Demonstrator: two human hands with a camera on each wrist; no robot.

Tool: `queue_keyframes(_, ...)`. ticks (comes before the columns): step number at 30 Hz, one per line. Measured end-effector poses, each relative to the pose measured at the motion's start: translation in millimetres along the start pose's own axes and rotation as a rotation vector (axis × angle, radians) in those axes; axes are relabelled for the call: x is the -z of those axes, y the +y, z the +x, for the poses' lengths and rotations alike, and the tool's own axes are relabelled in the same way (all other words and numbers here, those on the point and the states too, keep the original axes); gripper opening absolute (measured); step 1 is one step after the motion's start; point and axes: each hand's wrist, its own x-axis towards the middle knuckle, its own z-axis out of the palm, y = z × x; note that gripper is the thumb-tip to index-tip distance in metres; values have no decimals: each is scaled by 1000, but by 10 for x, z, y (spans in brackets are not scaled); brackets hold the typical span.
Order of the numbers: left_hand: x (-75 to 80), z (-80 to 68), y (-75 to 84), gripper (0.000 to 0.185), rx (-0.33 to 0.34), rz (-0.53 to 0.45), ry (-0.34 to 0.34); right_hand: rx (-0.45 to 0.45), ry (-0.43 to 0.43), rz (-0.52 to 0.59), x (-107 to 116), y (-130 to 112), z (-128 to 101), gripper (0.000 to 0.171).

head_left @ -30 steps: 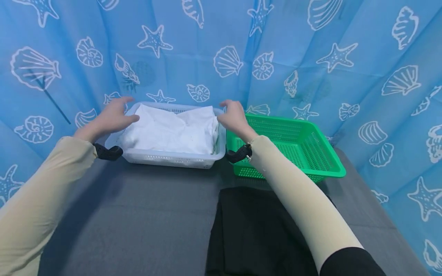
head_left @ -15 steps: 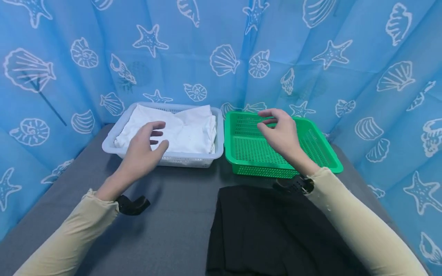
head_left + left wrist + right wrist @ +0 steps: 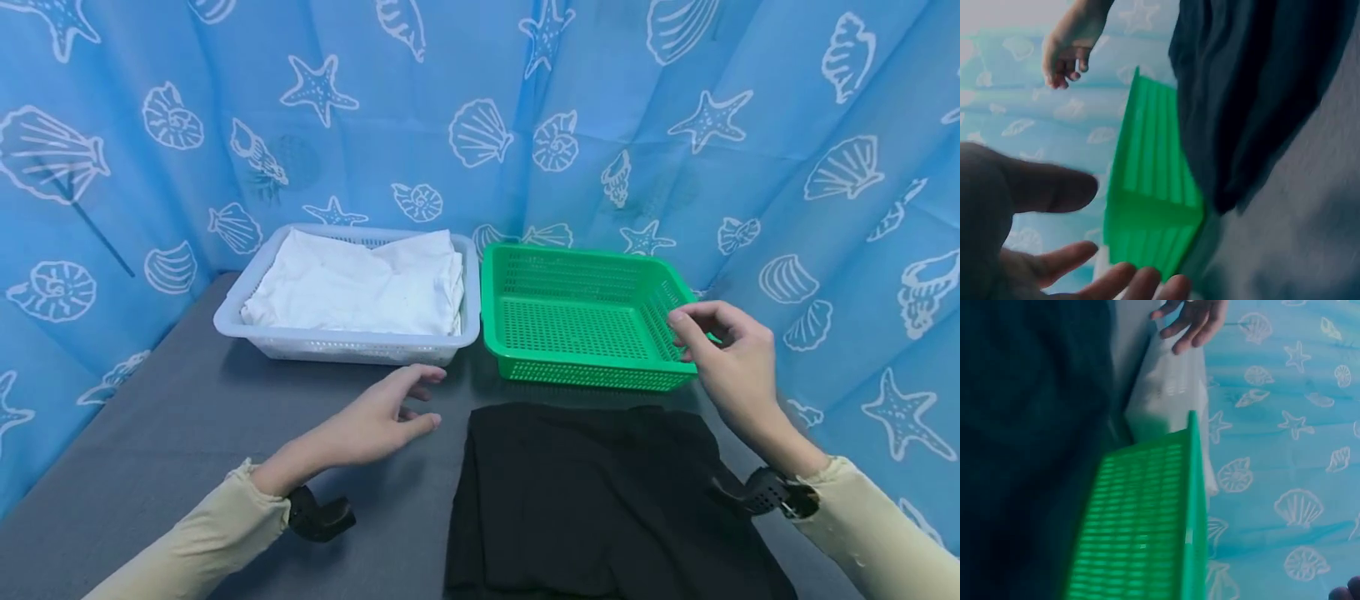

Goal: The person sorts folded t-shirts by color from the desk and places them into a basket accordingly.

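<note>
My left hand point(image 3: 375, 425) hovers over the table just left of a folded black cloth garment point(image 3: 592, 492), its fingers loosely bent and holding nothing. My right hand point(image 3: 731, 358) is by the right front corner of a green plastic basket point(image 3: 592, 375), fingers relaxed and apart, with nothing visible in them. Whether it touches the basket rim is unclear. The green basket has nothing in it. To its left stands a white plastic basket point(image 3: 345, 340) with folded white cloth point(image 3: 360, 283) inside. In the left wrist view, the black garment point(image 3: 1241, 81) lies beside the green basket point(image 3: 1154, 150).
Grey cloth covers the table point(image 3: 165, 433). A blue curtain point(image 3: 420, 100) printed with shells and starfish hangs behind the baskets and along the right side. Both baskets stand side by side at the back, close to the curtain.
Both hands have left the white basket. The left hand came back toward me and rightward to beside the black garment; the right hand moved right across the green basket. Baskets and cloth stayed put.
</note>
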Motion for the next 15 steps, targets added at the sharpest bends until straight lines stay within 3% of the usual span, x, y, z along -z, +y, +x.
queue_keyframes(4, -161, 32, -7, 60, 20, -22, -90, -77, -78, 4, 154, 133, -224, 16)
queue_keyframes(9, -310, 124, -51, 67, 33, -38, -103, -151, -206, -22, 228, 344, -489, 17)
queue_keyframes(15, -480, 261, -133, 71, 44, -57, -137, -160, -353, -28, 307, 532, -642, 13)
